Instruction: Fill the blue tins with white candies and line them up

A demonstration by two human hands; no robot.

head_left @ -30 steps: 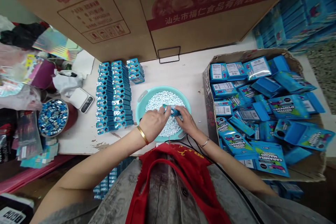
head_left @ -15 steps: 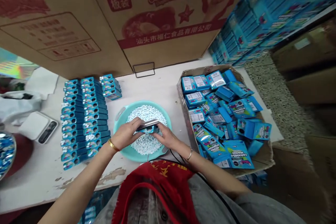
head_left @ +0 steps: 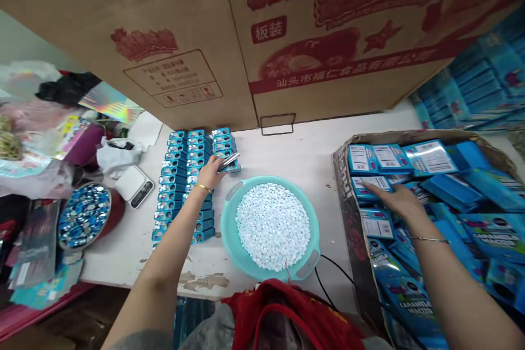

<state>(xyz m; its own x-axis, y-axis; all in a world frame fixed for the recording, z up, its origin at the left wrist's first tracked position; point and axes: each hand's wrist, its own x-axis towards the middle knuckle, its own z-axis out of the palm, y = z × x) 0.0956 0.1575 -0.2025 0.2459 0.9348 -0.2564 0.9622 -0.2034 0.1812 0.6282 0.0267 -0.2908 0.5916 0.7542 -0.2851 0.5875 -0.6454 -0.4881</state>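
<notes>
My left hand (head_left: pixel 210 172) is closed around a slim silver metal tool (head_left: pixel 228 161), over the near end of the short third row of small blue candy boxes (head_left: pixel 221 142). A blue box (head_left: pixel 233 167) lies just under the tool; whether my fingers also grip it is hard to tell. My right hand (head_left: pixel 400 202) reaches into a cardboard tray (head_left: pixel 348 213), its fingers stretched out over a blue box with a white label (head_left: pixel 371 186). Between my hands stands a turquoise basin (head_left: pixel 229 229) full of small white candies (head_left: pixel 273 224).
A large brown carton (head_left: pixel 328 87) stands behind the table. Two long rows of blue boxes (head_left: pixel 170 186) are at left, beside a white scale (head_left: pixel 134 186) and a red tub of shiny blue pieces (head_left: pixel 117 210). A black cable (head_left: pixel 338 262) runs right of the basin.
My hands have parted from above the basin. The left one moved with the silver tool to the third row, the right one into the cardboard tray. The view has turned left.
</notes>
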